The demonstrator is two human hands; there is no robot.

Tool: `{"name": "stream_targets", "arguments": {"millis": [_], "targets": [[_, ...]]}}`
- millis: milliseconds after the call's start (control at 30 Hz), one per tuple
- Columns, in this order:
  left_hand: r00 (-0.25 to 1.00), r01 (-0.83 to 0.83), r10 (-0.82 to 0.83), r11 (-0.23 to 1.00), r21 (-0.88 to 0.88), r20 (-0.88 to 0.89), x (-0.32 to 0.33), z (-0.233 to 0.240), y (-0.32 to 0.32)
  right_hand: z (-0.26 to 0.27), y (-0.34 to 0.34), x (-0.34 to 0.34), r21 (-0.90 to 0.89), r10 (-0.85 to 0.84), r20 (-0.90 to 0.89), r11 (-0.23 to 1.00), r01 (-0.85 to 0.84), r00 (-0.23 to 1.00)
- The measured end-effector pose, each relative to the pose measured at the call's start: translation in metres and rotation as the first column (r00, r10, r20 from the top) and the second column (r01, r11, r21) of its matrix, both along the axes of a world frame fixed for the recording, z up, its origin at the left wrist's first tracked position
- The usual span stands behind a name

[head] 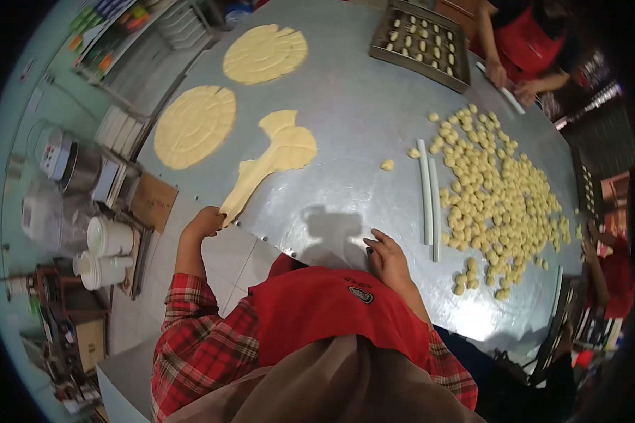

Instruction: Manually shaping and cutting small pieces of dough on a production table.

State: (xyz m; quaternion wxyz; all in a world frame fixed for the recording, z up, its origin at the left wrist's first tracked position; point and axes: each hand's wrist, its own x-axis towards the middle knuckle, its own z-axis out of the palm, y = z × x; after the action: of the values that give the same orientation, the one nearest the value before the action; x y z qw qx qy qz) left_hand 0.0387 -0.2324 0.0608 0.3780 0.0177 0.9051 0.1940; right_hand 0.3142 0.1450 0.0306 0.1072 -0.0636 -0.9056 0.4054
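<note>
My left hand [207, 221] grips the narrow near end of a stretched sheet of pale yellow dough [267, 158] at the edge of the metal table [344, 132]. The sheet's wider far part lies on the tabletop. Over the near edge, my right hand [386, 254] has its fingers apart and holds nothing. Beyond the sheet lie two round, flat doughs with cut lines, one at the left [194, 127] and one farther back [265, 54]. A small dough lump [387, 165] sits alone near mid-table. Two pale rods [428, 201] lie side by side to the right.
Many dough balls [497, 195] cover the table's right side. A metal tray [420, 45] of small dough pieces stands at the back. Behind it a person in a red apron holds a pale rod [500, 87]. Another person is at far right. Shelves and white buckets [110, 236] stand left.
</note>
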Motion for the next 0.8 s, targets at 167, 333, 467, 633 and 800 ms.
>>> {"name": "stream_targets", "arguments": {"millis": [167, 333, 467, 633, 800], "targets": [[0.976, -0.206, 0.216, 0.936, 0.286, -0.003, 0.035, 0.018, 0.019, 0.005, -0.006, -0.024, 0.077, 0.096, 0.057, 0.992, -0.100, 0.994], [0.964, -0.188, 0.243, 0.908, 0.374, -0.105, 0.039, -0.016, 0.042, 0.010, -0.051, -0.107, 0.152, 0.391, -0.133, 0.916, -0.371, 0.911], [0.956, -0.194, 0.266, 0.886, 0.421, -0.120, 0.036, -0.025, 0.049, 0.024, -0.093, -0.177, 0.276, 0.557, -0.285, 0.827, -0.489, 0.781], [0.963, -0.003, 0.105, 0.925, 0.379, -0.249, 0.027, -0.048, 0.042, 0.017, -0.133, -0.282, 0.374, 0.549, -0.203, 0.809, -0.454, 0.811], [0.956, 0.026, 0.038, 0.977, 0.213, -0.290, 0.018, -0.022, 0.039, 0.003, -0.161, -0.313, 0.510, 0.510, 0.340, 0.606, -0.611, 0.790]]}}
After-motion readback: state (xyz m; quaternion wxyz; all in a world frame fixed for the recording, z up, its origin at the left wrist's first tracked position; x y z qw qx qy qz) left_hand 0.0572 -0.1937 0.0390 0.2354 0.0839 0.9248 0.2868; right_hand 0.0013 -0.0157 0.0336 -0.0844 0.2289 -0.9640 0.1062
